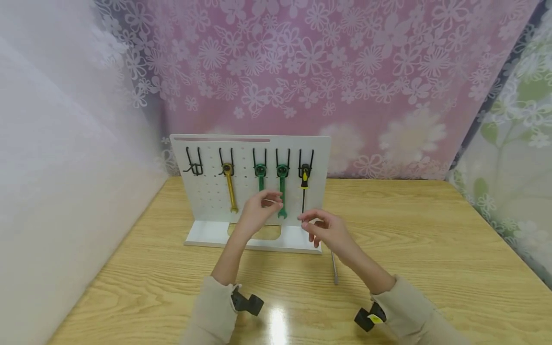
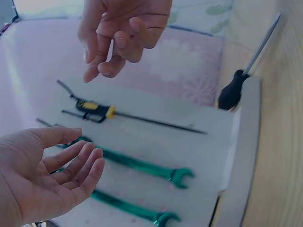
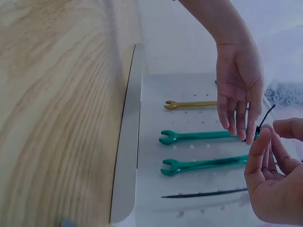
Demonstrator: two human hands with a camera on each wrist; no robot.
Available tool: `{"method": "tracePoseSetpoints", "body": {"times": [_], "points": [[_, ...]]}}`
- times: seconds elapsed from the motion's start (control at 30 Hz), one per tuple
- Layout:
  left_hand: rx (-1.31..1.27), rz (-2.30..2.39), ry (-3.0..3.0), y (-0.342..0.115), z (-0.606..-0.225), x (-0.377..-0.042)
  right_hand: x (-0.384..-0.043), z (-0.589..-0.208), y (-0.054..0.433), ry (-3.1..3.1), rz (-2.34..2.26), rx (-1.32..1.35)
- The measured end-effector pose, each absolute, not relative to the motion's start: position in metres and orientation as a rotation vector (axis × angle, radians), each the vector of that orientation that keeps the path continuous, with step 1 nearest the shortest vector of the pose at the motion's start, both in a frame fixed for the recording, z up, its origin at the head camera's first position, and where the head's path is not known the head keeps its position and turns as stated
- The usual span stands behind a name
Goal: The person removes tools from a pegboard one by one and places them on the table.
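My left hand (image 1: 260,211), fingers loosely bent and holding nothing, hovers in front of two green wrenches (image 1: 282,191) hung on a white pegboard (image 1: 207,191). To its right, my right hand (image 1: 327,230) is also empty, fingers relaxed, near the lower end of a black-and-yellow screwdriver (image 1: 304,177) hanging from the rightmost hook. In the left wrist view, the green wrench (image 2: 137,163) lies behind the left fingertips. The right wrist view shows the left palm (image 3: 241,85) and the right fingers (image 3: 258,156) apart from each other.
A gold wrench (image 1: 230,191) hangs left of the green ones; the leftmost hook (image 1: 195,165) bears no tool. Another screwdriver, black-handled (image 2: 232,92), lies on the wooden table (image 1: 409,239) by the board's right base corner. A floral curtain (image 1: 302,72) hangs behind.
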State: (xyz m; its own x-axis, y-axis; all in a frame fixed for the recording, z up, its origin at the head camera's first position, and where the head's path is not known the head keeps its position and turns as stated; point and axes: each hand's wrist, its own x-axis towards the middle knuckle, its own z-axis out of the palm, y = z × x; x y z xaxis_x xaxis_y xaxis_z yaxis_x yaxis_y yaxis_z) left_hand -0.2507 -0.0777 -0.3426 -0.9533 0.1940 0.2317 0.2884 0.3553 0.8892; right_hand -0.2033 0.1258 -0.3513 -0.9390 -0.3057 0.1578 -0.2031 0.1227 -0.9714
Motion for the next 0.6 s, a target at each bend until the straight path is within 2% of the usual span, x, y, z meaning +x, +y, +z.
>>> {"method": "tracePoseSetpoints", "body": {"times": [0.3, 0.6], "points": [[-0.317, -1.721, -2.447, -0.131, -0.334, -0.247, -0.217, -0.351, 0.089, 2.333, -1.846, -0.68], [-0.106, -1.821, -2.32, -0.168, -0.341, -0.252, -0.23, -0.347, 0.054, 2.268, -1.865, -0.668]]}}
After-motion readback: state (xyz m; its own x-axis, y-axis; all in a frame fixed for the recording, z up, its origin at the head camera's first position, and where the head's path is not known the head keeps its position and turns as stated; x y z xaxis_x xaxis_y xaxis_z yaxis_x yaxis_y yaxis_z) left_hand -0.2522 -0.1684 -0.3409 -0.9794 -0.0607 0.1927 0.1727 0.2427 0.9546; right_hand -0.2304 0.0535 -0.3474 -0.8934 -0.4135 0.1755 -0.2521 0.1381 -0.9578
